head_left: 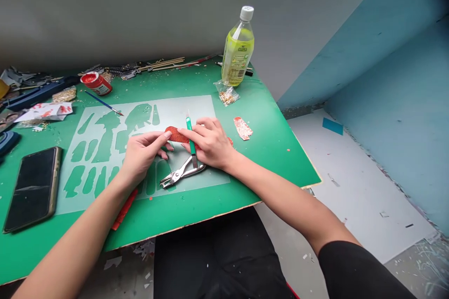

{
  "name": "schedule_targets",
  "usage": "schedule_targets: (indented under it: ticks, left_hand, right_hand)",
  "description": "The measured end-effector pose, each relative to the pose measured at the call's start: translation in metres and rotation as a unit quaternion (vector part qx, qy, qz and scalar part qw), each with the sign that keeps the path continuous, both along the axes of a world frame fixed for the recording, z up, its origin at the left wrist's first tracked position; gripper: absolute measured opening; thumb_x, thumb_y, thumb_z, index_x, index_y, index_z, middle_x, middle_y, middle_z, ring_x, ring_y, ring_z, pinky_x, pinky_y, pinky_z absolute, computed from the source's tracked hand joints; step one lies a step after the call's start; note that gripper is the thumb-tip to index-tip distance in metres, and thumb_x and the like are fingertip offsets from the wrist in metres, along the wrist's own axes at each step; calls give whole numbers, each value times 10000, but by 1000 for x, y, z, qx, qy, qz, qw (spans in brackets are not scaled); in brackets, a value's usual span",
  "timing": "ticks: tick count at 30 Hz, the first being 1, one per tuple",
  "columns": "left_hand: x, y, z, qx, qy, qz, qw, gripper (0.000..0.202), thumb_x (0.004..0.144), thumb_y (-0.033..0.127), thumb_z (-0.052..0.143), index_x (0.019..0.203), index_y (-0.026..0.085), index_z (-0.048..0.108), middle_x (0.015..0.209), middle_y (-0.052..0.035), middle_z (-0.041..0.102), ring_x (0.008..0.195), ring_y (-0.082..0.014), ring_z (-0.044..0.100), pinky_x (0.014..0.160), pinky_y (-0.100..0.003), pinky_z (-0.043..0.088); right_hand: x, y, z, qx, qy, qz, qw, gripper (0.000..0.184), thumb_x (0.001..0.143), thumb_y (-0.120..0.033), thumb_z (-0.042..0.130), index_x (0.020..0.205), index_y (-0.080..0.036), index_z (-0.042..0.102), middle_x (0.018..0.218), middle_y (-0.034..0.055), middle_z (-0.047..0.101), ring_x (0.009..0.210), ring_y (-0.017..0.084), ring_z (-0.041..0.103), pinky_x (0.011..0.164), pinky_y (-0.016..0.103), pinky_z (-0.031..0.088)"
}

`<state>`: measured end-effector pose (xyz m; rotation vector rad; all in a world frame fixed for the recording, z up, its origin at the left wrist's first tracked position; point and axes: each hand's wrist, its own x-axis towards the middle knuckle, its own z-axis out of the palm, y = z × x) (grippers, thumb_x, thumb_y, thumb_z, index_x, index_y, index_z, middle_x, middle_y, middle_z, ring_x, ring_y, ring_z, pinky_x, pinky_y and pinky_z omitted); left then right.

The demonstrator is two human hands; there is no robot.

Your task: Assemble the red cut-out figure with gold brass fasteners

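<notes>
A red, textured, rounded flat piece (176,134) is pinched at its left end by the thumb and fingers of my left hand (142,152). My right hand (214,144) is closed on the other end, which its fingers partly hide. A green-handled craft knife (191,142) is tucked across the fingers of that same hand, blade pointing away from me. Just below, a metal hole-punch plier (180,174) lies on a translucent sheet with cut-out shapes (200,106). One red strip (125,209) rests under my left forearm.
A phone (33,189) lies at left. Farther back are a paintbrush (104,103), an open red paint jar (96,83) and a yellow-green drink bottle (238,51). Beside the bottle sits a small bag of gold bits (227,96). A red-and-white piece (242,128) lies near the table's right edge.
</notes>
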<state>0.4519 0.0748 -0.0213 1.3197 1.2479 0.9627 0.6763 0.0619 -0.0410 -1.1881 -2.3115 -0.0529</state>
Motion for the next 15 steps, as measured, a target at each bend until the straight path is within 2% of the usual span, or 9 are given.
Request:
schedule_targets:
  ticks: [6,10,13,15]
  left_hand:
    - [-3,0,9,15,54,9,998,269,838,484,840,877,219,840,553,7,621,393,-87,431,393,-224,363]
    - [-9,3,11,-18,89,-39,995,318,790,526,862,757,214,814,471,3,562,380,-98,431,370,-220,293]
    - [-12,5,13,-54,86,-83,991,314,766,525,878,743,216,822,462,-17,575,375,-110,459,358,-219,269]
    - [-12,5,16,-79,84,-104,988,321,769,534,874,750,216,831,465,-25,582,365,-108,464,344,-214,240]
  right_hand:
    - [4,3,1,-20,-22,13,999,397,1055,-199,543,1417,-266,690,1160,74,782,1251,286,516,1029,421,336]
    - [11,7,6,-30,-39,5,999,492,1011,-78,519,1427,-288,680,1274,57,768,1321,285,503,1060,434,332]
    - [15,10,6,-26,-33,-38,998,548,967,-17,523,1416,-288,682,1374,56,736,1346,285,500,1082,445,325]
    - [17,12,4,-27,-22,-67,997,552,949,-4,529,1402,-277,690,1356,61,747,1324,290,512,1077,445,328]
